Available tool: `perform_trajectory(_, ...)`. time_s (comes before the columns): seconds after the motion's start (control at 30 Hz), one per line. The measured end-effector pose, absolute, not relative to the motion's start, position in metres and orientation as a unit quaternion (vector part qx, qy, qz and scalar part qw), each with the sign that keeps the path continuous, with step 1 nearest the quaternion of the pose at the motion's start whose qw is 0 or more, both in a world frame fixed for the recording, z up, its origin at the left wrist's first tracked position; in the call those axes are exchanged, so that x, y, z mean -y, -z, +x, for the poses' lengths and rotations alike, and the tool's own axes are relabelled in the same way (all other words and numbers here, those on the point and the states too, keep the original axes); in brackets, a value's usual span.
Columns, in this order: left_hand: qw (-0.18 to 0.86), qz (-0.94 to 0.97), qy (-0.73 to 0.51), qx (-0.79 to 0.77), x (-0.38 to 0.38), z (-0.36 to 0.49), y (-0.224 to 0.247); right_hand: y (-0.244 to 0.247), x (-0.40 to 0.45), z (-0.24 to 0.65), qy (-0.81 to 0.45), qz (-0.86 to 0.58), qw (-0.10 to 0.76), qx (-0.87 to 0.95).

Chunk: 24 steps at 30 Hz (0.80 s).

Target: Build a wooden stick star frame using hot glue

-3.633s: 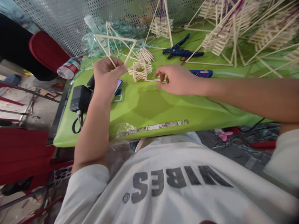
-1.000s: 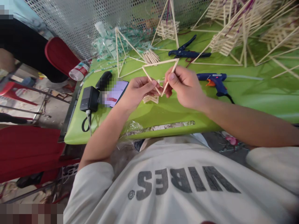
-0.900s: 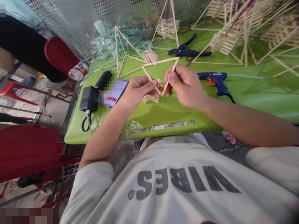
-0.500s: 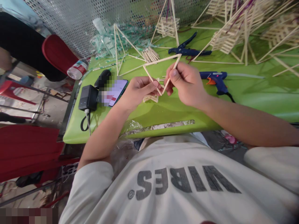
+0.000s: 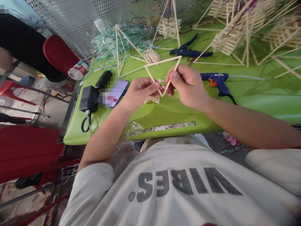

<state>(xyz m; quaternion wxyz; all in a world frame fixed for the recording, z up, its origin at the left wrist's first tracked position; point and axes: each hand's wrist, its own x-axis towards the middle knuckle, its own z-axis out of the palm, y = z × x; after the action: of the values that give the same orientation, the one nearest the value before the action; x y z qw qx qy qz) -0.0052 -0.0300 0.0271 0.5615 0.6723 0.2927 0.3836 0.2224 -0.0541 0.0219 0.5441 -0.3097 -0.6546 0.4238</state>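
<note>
Between my two hands is a triangular frame of thin wooden sticks [image 5: 164, 61], held up over the green table. My left hand [image 5: 144, 91] pinches its left stick near the lower corner. With thumb and fingers closed, my right hand [image 5: 184, 83] grips the right stick. The two sticks meet in a point at the bottom, between my fingertips. Below my left fingers a small zigzag wooden piece [image 5: 152, 99] lies on the table, partly hidden. A blue glue gun [image 5: 217, 78] with a lit red light rests just right of my right hand.
Behind my hands lie a bundle of short sticks [image 5: 152, 56] and blue cutters [image 5: 191, 50]. Stick structures [image 5: 225, 40] crowd the back right. To the left are a phone [image 5: 117, 91], a black power bank [image 5: 88, 98] and a plastic bottle [image 5: 78, 69] at the table edge [image 5: 67, 139].
The stick frame and both hands have hardly moved. The frame's upper edge sits very slightly lower.
</note>
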Motion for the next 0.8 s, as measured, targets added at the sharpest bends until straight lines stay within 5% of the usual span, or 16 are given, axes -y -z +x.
perform_trajectory(0.8,0.527,0.687,-0.417,-0.276,0.0305,-0.0001,-0.0222,-0.0192,0.0524,0.2199,-0.446,-0.285,0.559,0.638)
